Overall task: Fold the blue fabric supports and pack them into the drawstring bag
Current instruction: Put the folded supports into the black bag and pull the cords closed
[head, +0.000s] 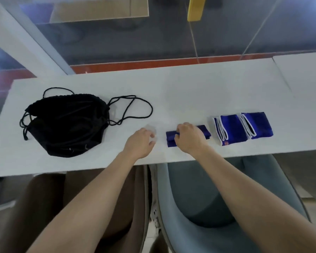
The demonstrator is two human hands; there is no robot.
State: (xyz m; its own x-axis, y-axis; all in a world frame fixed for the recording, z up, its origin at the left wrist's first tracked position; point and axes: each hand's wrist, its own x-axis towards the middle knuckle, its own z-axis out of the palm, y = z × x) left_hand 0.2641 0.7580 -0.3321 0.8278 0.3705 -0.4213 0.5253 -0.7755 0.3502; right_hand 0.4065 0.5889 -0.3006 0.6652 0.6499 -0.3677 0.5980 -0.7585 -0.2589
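A black drawstring bag (66, 123) lies crumpled at the left of the white table (190, 88), its cords looped out to the right. Near the front edge, my right hand (189, 137) is closed over a small folded blue support (170, 137), hiding its middle. My left hand (140, 143) hovers just left of it, fingers loosely curled and blurred, holding nothing. Two more folded blue supports with white trim lie side by side to the right, the nearer one (232, 129) and the farther one (257, 125).
A grey-blue chair (199, 194) stands under the table's front edge below my right arm. A glass partition (153, 42) rises behind the table, with a red strip along its base. A second white tabletop (303, 70) adjoins at the right.
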